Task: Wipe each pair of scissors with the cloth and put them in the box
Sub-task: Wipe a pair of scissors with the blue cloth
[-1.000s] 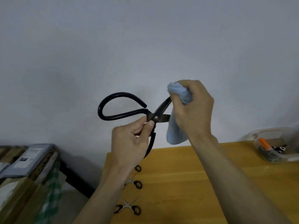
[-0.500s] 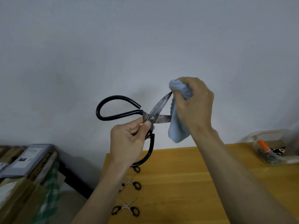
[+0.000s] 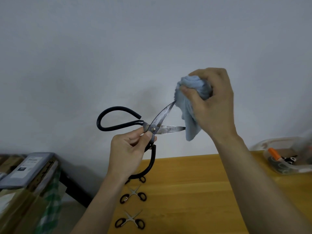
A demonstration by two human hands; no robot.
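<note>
Pinching the large black-handled scissors at their pivot, the left hand holds them open above the wooden table. Above the blades, the right hand grips a bunched blue cloth touching both blade tips. A clear box sits on the table's far right.

Plain room: wooden table, cartons
</note>
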